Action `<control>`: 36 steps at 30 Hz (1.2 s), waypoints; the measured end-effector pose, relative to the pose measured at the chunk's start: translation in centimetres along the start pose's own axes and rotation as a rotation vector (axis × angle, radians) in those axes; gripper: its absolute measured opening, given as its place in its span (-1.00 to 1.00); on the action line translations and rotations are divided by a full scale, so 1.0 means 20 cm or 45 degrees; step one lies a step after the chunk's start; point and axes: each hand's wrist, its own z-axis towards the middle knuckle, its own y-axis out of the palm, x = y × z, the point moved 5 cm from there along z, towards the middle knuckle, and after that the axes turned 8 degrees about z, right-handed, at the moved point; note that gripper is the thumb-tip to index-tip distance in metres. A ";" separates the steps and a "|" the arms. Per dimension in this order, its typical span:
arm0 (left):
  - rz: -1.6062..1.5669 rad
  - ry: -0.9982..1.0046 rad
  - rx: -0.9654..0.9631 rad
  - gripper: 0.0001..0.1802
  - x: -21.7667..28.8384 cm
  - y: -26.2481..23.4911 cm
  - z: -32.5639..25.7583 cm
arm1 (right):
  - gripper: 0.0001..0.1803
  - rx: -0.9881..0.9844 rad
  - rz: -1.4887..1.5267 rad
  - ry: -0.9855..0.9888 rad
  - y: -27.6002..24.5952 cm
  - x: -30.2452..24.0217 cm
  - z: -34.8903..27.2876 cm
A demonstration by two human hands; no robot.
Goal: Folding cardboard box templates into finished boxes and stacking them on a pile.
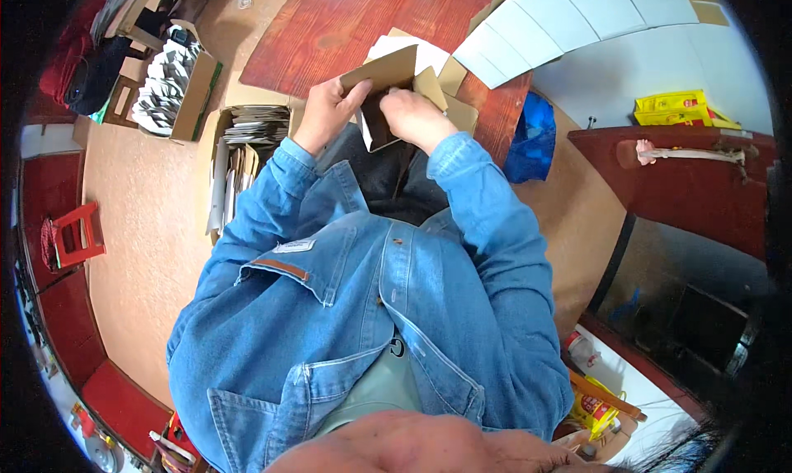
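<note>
A small cardboard box (393,65), brown inside and white outside, stands with its flaps up at the near edge of the red wooden table. My left hand (330,110) grips its left wall, thumb on the inner face and fingers behind. My right hand (412,116) reaches into the box opening with curled fingers; the fingertips, and anything they hold, are hidden. White and brown flat cardboard pieces (429,54) lie on the table just beyond the box.
The red table (330,27) extends ahead, with a row of white boxes (569,15) at its right. Cartons of flat cardboard pieces (256,125) and of folded white pieces (169,85) stand at the left. A blue plastic bag (532,139) hangs beside the table; a red stool (78,235) is far left.
</note>
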 end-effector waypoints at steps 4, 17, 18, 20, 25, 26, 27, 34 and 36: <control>-0.025 -0.062 -0.086 -0.69 0.02 -0.03 -0.02 | -0.74 0.519 0.400 -0.176 -0.42 -0.12 -0.29; -0.037 -0.080 -0.011 -0.51 -0.15 -0.02 -0.01 | -0.85 0.540 0.242 -0.081 0.01 -0.03 -0.56; 0.020 -0.060 -0.019 -0.53 -0.16 -0.04 0.00 | -0.87 0.619 0.290 -0.113 0.01 -0.01 -0.58; -0.150 -0.111 0.042 -0.58 -0.16 -0.06 -0.01 | -0.82 0.441 0.255 -0.150 -0.01 -0.02 -0.59; -0.706 -0.224 0.036 -0.71 -0.08 -0.12 0.04 | -0.80 0.588 0.327 -0.219 -0.32 -0.11 -0.79; -0.641 -0.142 0.070 -0.72 -0.09 -0.17 0.09 | -0.83 0.639 0.373 -0.199 -0.40 -0.11 -0.85; -0.579 -0.067 0.106 -0.72 -0.09 -0.20 0.12 | -0.83 0.656 0.340 -0.203 -0.48 -0.12 -0.91; -0.047 0.490 0.265 -0.83 0.54 -0.47 0.37 | -0.86 1.330 0.219 -0.152 -1.27 -0.17 -1.48; 0.037 0.624 0.291 -0.82 0.90 -0.51 0.46 | -0.85 1.625 0.093 -0.057 -1.51 -0.13 -1.60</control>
